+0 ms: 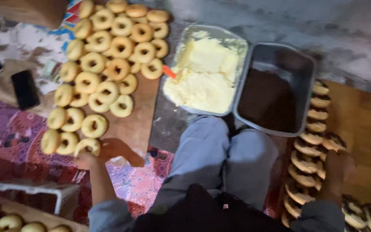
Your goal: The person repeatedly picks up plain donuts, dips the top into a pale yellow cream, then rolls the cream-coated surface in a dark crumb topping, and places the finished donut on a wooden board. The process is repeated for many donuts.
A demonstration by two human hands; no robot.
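While the left hand [97, 157] closes its fingers on a plain ring doughnut [87, 146] at the near end of the wooden board [140, 116], the right hand [338, 165] rests among the chocolate-coated doughnuts [308, 161]; its grip cannot be made out. Plain doughnuts run away from the person in a long heap. Between the arms sit a tray of pale cream [205, 75] and a tray of dark chocolate topping [271, 99]. Two phones [24, 89] lie left, on a patterned mat [5, 133].

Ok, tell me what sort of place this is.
Probably a small home doughnut-making setup worked on the floor: plain golden ring doughnuts crowd a brown wooden board, beside a metal tray of pale yellow cream and a metal tray of dark brown topping.
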